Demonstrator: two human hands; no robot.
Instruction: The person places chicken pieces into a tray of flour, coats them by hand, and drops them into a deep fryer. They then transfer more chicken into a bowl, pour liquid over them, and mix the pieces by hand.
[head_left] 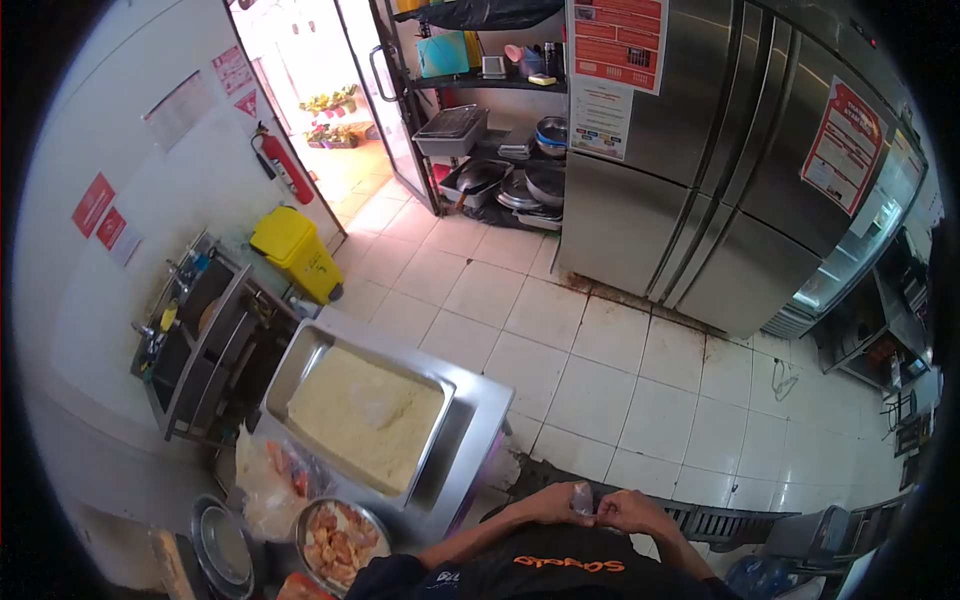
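Observation:
Both my hands are close together in front of my dark apron, over the floor drain. My left hand is closed around a small piece of clear, crinkled plastic. Its exact kind is too small to make out. Right beside it, my right hand has its fingers pinched together at the plastic's edge; what lies between them is hidden. To the left, a deep steel tray of pale yellow flour-like powder stands on a steel table. A bowl of raw meat pieces sits nearer me.
A plastic bag with reddish contents lies beside the bowl, near round metal pans. A yellow bin and a sink unit line the left wall. Steel refrigerators stand ahead. A floor drain grate runs below my hands.

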